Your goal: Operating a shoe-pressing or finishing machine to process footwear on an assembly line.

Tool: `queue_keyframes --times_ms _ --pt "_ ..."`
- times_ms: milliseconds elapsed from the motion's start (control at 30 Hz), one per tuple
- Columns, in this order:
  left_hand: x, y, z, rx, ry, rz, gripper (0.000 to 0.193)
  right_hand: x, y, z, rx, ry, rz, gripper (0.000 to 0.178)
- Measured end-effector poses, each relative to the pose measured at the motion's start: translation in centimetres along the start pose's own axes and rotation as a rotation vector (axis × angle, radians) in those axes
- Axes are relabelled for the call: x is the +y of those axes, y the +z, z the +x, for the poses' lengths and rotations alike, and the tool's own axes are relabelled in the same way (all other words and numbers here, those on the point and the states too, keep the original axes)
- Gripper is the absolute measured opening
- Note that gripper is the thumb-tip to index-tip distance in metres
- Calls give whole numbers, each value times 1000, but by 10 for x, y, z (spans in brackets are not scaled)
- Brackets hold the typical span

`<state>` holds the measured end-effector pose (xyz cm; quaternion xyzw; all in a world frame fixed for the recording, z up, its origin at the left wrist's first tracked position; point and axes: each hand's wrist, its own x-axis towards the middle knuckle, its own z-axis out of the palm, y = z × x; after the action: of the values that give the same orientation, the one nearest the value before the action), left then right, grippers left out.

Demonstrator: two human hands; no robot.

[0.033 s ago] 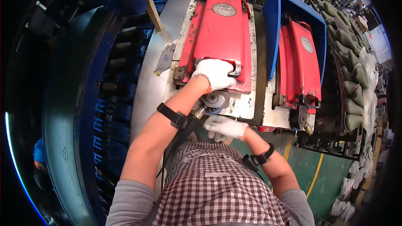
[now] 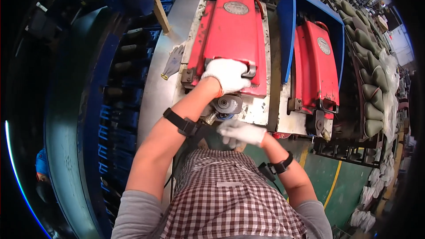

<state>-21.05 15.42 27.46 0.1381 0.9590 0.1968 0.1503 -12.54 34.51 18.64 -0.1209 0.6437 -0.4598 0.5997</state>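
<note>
My left hand [image 2: 226,76], in a white knit glove, is curled at the near end of a red machine [image 2: 232,33] with a round metal plate on top. Its fingers are hidden in a recess beside a dark metal bracket [image 2: 251,70], so what they hold cannot be seen. Below it, a round grey pulley-like part [image 2: 223,103] sticks out from the machine's front. My right hand [image 2: 241,132], gloved in white too, hovers before the bench edge near my apron. Motion smears its fingers, and nothing in them can be made out.
A grey glove [image 2: 173,62] lies on the metal table to the left. At right stands a second red machine [image 2: 316,62] under a blue hood [image 2: 287,31]. Beyond it are racks of olive-green padded pieces [image 2: 371,93]. Blue machinery with a long roller [image 2: 66,128] runs along the left.
My right hand has shifted slightly to the right. The left hand stays at the machine's near end, barely raised. The view has tilted a little.
</note>
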Motion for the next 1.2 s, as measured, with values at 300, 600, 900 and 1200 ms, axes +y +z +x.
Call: queue_keyframes --times_ms 300,600,900,1200 --pt "5 -114 -4 778 414 85 41 -39 -102 45 779 -330 -130 47" --pt "-36 -122 -21 1259 553 255 56 -121 -94 145 1134 74 -795 119" --pt "-101 33 -129 986 59 -1016 58 -74 -146 111 808 -605 199 90" --pt "-112 116 -163 529 -47 -2196 79 -73 52 66 119 -584 567 85"
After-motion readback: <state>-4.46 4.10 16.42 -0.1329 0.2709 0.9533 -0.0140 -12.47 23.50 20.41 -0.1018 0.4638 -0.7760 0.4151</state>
